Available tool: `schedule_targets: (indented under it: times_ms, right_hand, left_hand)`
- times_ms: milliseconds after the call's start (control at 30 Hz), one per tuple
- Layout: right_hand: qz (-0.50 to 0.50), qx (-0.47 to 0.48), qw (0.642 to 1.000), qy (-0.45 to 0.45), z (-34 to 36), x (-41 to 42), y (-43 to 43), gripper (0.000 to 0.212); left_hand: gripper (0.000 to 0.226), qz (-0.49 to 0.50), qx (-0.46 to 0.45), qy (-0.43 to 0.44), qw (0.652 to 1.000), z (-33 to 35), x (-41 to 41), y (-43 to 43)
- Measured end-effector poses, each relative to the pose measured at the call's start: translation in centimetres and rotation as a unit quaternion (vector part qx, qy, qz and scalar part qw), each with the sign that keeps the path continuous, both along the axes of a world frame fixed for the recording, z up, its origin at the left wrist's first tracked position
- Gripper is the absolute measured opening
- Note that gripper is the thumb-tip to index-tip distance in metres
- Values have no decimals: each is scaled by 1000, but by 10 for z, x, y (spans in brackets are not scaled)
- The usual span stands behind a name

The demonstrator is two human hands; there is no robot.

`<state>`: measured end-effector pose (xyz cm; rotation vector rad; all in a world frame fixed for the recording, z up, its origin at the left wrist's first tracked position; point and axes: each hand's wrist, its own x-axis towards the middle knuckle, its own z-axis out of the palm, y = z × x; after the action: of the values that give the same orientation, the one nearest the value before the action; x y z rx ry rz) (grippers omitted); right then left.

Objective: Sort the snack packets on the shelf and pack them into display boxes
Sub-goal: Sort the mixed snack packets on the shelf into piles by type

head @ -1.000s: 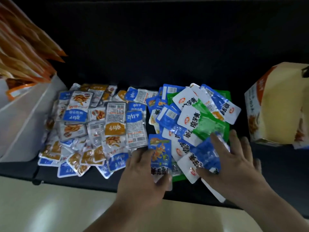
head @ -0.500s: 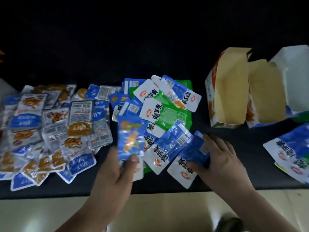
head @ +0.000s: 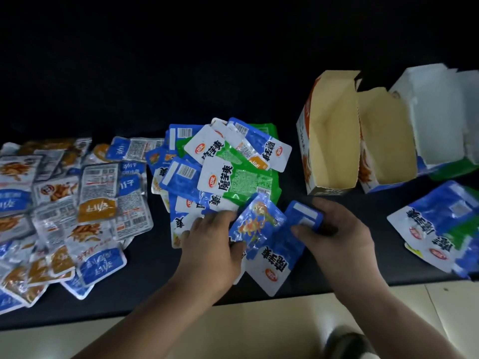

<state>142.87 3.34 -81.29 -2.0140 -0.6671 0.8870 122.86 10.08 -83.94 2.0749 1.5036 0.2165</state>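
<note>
Just in front of the yellow box (head: 331, 141) | left hand (head: 210, 244) pinches one blue packet (head: 255, 221) | right hand (head: 334, 234) curls round a blue stack (head: 303, 216) | advice: square the edges, keep one colour, then slide in.

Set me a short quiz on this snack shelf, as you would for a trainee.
1. True or false: the right hand is empty.
2. What colour is the pictured packet in the left hand? A) blue B) green C) black
3. Fill in: the silver packets lie to the ___ of both hands.
Key: 1 false, it grips a plain blue packet; 2 A; 3 left.
</note>
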Motion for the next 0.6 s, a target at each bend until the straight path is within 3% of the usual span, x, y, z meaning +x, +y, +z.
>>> schedule_targets:
  times_ms: [133, 233, 400, 467, 600]
  right_hand:
    - [-30, 6, 998, 53, 3, 1, 0, 26]
    - [-45, 0, 996, 74, -2, -1, -1, 24]
    - [-44, -9, 997, 68, -6, 1, -5, 26]
    - [-45, -1, 996, 80, -6, 3, -5, 26]
    - [-60, 39, 986, 148, 2, -3, 1, 14]
  left_hand:
    - [32, 3, 27, 17, 999, 0, 3, -6]
    - [34, -24, 61, 28, 997, 3, 8, -11]
    - [48, 7, 6, 6, 1000, 16, 8, -5]
    - [42, 53, -47, -51, 996, 29, 1, 1]
    - [21, 105, -164, -247, 949, 52, -1, -3]
